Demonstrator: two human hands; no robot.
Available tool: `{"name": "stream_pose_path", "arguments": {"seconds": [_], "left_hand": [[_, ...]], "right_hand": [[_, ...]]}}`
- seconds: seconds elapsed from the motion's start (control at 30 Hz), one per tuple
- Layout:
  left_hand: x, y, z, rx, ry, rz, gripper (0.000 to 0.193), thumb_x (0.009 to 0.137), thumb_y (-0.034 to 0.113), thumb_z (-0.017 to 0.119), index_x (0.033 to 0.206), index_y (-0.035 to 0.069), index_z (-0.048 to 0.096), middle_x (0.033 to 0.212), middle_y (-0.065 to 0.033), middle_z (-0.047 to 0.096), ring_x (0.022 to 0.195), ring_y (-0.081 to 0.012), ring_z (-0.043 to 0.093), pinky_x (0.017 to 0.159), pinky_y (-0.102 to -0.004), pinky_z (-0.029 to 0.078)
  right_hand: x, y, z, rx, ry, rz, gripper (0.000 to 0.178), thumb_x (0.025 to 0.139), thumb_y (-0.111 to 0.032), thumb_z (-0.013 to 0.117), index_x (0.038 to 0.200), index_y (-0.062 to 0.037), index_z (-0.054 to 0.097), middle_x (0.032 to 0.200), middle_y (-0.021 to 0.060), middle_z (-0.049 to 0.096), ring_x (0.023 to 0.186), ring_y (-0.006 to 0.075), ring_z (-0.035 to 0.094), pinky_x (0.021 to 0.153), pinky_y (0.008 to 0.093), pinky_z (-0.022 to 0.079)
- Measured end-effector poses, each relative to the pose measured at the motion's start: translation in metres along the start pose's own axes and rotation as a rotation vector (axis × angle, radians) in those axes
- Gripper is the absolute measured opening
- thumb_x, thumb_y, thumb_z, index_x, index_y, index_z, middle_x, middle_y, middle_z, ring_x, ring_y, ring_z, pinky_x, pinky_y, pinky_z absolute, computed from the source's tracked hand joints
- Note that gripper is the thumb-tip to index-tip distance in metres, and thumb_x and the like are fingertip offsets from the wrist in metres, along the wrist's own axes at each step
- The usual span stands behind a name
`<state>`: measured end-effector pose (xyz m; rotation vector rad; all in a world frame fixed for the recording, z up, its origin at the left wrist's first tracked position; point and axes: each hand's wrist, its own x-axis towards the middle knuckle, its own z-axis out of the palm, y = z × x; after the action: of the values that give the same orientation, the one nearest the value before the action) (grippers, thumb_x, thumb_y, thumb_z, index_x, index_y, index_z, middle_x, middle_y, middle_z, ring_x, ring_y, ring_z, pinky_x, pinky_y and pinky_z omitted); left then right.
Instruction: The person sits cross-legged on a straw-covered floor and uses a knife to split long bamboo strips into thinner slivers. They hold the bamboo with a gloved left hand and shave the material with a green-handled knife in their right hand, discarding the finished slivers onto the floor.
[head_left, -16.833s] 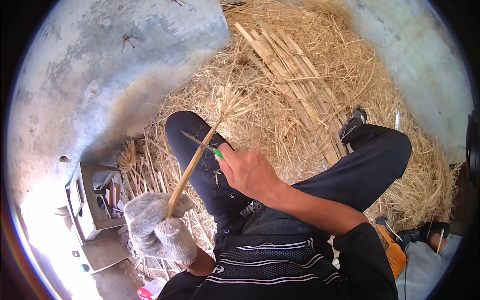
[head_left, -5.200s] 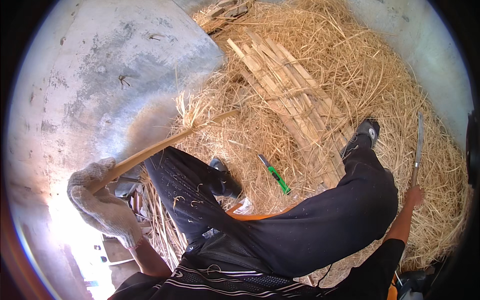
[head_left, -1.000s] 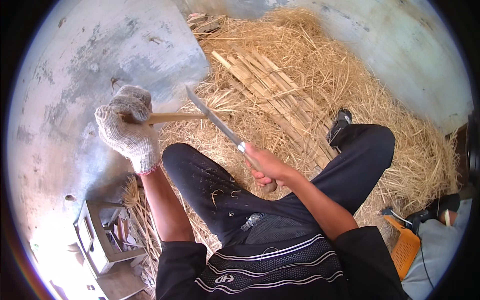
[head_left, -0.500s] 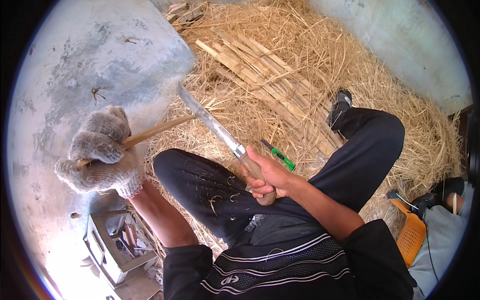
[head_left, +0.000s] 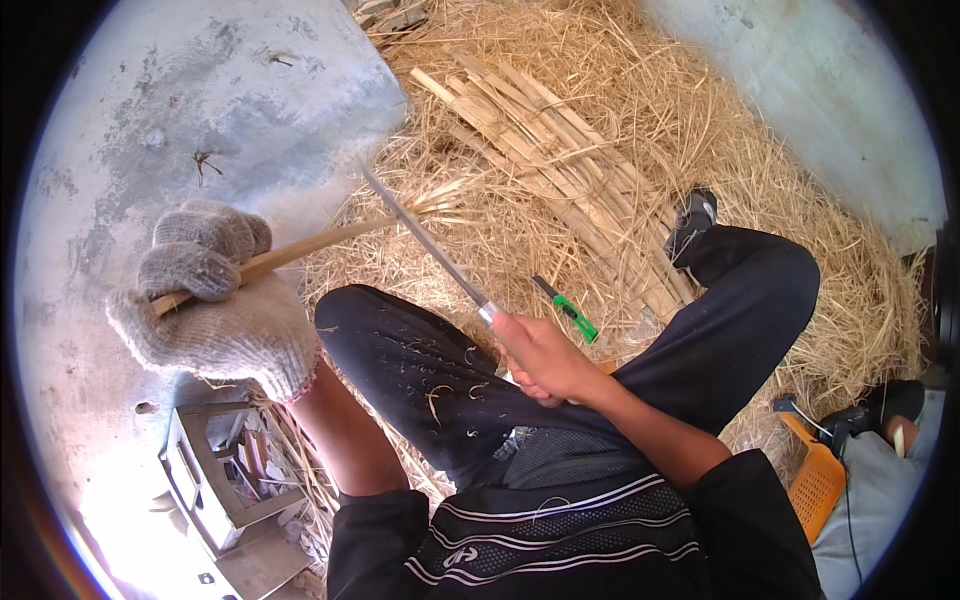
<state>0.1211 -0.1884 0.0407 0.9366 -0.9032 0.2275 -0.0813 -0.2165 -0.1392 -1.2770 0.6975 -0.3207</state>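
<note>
Pale wooden strip [head_left: 310,243], frayed at its far tip: clean trimming probably calls for a steady grip and light strokes away from the glove. The strip's near end lies beneath the curled fingers of the gloved left hand [head_left: 230,310]; the right hand [head_left: 545,358] grasps the knife [head_left: 430,240], whose blade crosses near the frayed tip, contact unclear.

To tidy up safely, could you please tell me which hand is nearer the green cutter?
Right: the right hand, gripping the knife, is just below the green cutter in the picture; the left hand, gloved and holding a strip, is farther off to its left.
</note>
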Motion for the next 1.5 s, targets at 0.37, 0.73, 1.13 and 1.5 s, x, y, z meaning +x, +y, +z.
{"name": "stream_pose_path", "arguments": {"seconds": [0.37, 0.73, 1.13, 1.5], "left_hand": [[-0.007, -0.003, 0.014, 0.082, 0.170, 0.087, 0.037, 0.083, 0.026, 0.040, 0.049, 0.013, 0.040, 0.049, -0.0028, 0.042, 0.043, -0.0183, 0.043, 0.040, -0.0327, 0.032], [-0.004, -0.005, 0.022, -0.003, 0.282, 0.024, 0.038, 0.084, 0.019, 0.040, 0.047, 0.010, 0.040, 0.048, -0.0064, 0.043, 0.039, -0.0155, 0.035, 0.036, -0.0281, 0.027], [0.002, -0.024, 0.014, 0.020, 0.426, 0.072, 0.033, 0.085, 0.008, 0.042, 0.052, 0.011, 0.043, 0.051, -0.0048, 0.047, 0.043, -0.0155, 0.046, 0.038, -0.0261, 0.038], [-0.003, -0.008, 0.022, 0.057, 0.254, 0.136, 0.038, 0.086, 0.020, 0.041, 0.050, 0.011, 0.040, 0.048, -0.0052, 0.043, 0.040, -0.0137, 0.036, 0.037, -0.0268, 0.027]], "right_hand": [[-0.008, -0.019, 0.024, -0.514, 0.179, -0.308, 0.044, 0.098, -0.041, 0.056, 0.094, 0.0030, 0.057, 0.059, 0.0240, 0.058, 0.058, 0.0452, 0.061, 0.055, 0.0490, 0.048], [0.019, 0.003, -0.011, 0.388, -0.235, 0.378, 0.063, 0.101, -0.061, 0.033, 0.098, -0.0030, 0.057, 0.053, 0.0003, 0.043, 0.039, 0.0072, 0.042, 0.035, 0.0246, 0.032], [-0.025, -0.074, 0.025, -0.345, 0.073, -0.479, 0.037, 0.098, -0.036, 0.058, 0.090, 0.0003, 0.060, 0.064, 0.0195, 0.060, 0.057, 0.0369, 0.060, 0.056, 0.0438, 0.045], [0.062, 0.052, -0.024, -0.061, -0.158, 0.070, 0.062, 0.097, -0.065, 0.038, 0.085, -0.0057, 0.049, 0.052, 0.0058, 0.047, 0.034, 0.0157, 0.040, 0.044, 0.0371, 0.042]]}}
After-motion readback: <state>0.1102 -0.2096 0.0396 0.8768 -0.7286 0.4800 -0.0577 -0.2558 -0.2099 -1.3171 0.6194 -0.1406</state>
